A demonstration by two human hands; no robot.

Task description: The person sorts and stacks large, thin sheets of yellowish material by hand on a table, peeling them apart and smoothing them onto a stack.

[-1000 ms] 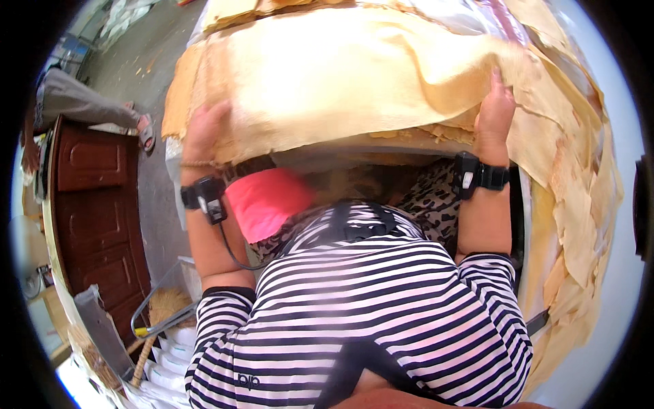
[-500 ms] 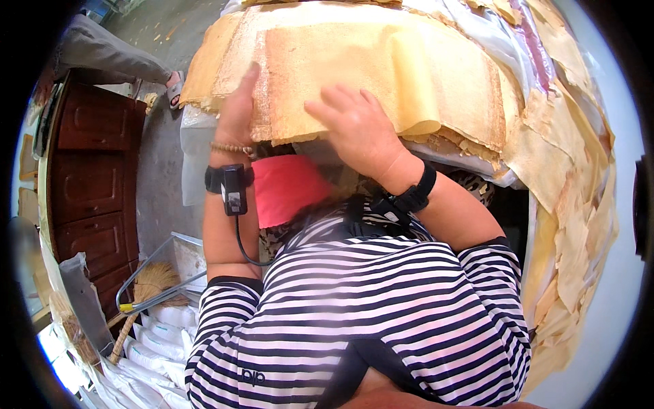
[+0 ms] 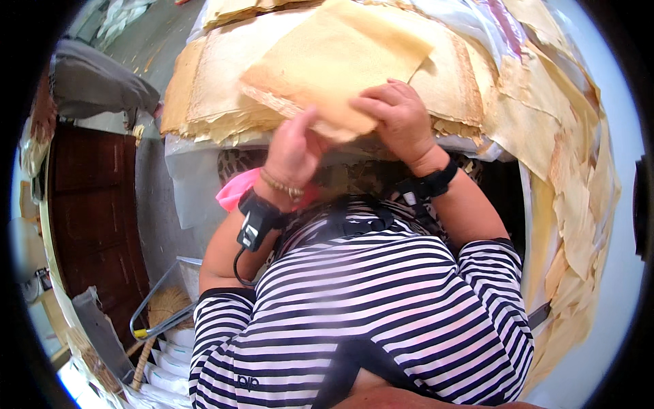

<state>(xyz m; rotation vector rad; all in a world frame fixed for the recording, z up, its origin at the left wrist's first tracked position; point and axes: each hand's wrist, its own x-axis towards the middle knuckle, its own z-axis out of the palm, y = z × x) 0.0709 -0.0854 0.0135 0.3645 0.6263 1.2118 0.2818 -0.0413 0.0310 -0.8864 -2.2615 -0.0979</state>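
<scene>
Two bare hands meet at the near edge of a loose, pale yellow sheet (image 3: 340, 58) that I see from the head camera looking down. My left hand (image 3: 294, 146) is raised with its fingers together and the thumb pointing up against the sheet's lower edge; it looks partly open, touching the sheet rather than closed round it. My right hand (image 3: 398, 119) lies palm down on the sheet's lower right corner, fingers curled over the edge and seeming to pinch it, though I cannot tell how firm the hold is.

That sheet sits tilted on top of a wide stack of similar thin, tan sheets (image 3: 204, 88) with ragged edges, spread over a table covered in clear plastic (image 3: 194, 177). So it lies just ahead of both hands, farther from my body and touching them.

Each wrist carries a black strap; the left strap (image 3: 255, 221) holds a small device with a cable. A pink cloth (image 3: 235, 191) shows just beneath the left wrist. My striped black and white shirt (image 3: 368, 307) fills the lower part of the view. More torn tan sheets (image 3: 579, 204) hang down on the right. A dark wooden cabinet (image 3: 92, 204) stands at the left.
</scene>
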